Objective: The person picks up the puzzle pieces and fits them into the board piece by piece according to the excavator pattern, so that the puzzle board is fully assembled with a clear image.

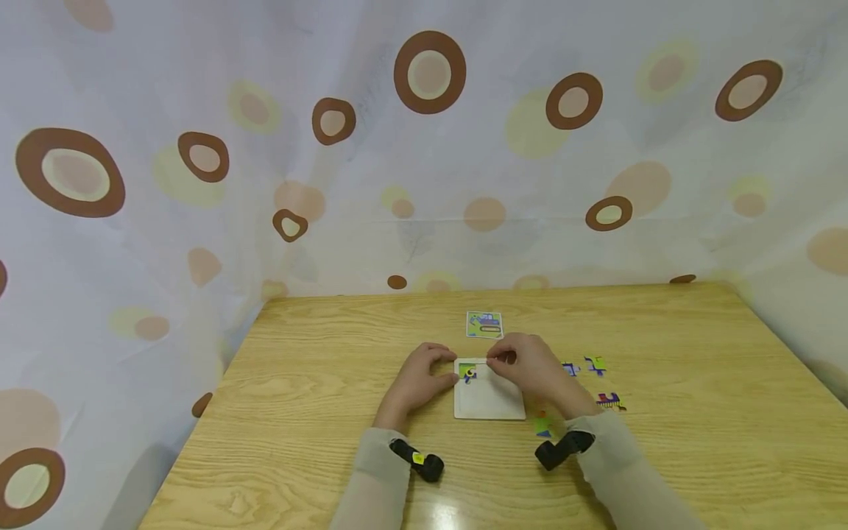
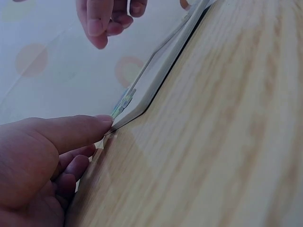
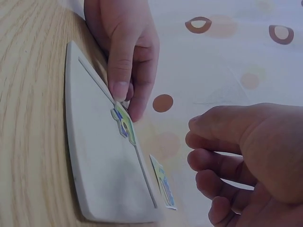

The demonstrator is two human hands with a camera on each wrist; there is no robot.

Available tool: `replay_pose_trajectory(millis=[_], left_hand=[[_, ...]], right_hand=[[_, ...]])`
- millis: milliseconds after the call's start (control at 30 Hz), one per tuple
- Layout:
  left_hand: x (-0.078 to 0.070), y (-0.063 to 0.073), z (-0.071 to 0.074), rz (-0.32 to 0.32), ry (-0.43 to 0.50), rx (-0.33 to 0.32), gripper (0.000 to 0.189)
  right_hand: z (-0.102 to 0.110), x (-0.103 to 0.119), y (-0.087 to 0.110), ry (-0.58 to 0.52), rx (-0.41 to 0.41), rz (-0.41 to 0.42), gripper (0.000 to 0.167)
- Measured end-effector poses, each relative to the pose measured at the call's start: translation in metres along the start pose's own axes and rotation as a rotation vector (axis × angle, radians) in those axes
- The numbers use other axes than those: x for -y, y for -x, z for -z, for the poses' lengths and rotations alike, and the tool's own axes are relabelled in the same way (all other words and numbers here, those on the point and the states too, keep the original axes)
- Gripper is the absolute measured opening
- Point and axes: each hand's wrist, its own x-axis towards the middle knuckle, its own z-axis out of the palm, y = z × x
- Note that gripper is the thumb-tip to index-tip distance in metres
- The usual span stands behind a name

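A square white puzzle tray (image 1: 490, 401) lies on the wooden table. One colourful puzzle piece (image 1: 468, 372) sits in its upper left corner, with a knob sticking out toward the tray's middle. My left hand (image 1: 419, 379) is at the tray's left edge. Its straight thumb (image 2: 90, 130) touches the rim beside that piece, and the index finger reaches toward the corner. Over the tray's top edge hovers my right hand (image 1: 530, 364), thumb and index tips close together. In the right wrist view its fingers (image 3: 213, 163) are loosely bent with nothing showing between them.
Behind the tray lies a small picture card (image 1: 484, 324) of an excavator. Loose puzzle pieces are to the right: one green and purple (image 1: 595, 364), one with red (image 1: 610, 401), and another (image 1: 543, 425) by the right wrist. A patterned cloth (image 1: 424, 169) hangs behind the table.
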Motion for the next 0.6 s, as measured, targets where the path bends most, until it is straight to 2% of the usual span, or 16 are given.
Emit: replay_pose_trajectory(millis=[433, 600], left_hand=[[-0.001, 0.0, 0.0, -0.01, -0.01, 0.001, 0.034], [-0.003, 0.001, 0.001, -0.005, -0.008, 0.004, 0.034]], right_hand=[[0.026, -0.014, 0.015, 0.029, -0.056, 0.016, 0.014], [0.034, -0.018, 0.02, 0.021, -0.055, 0.014, 0.014]])
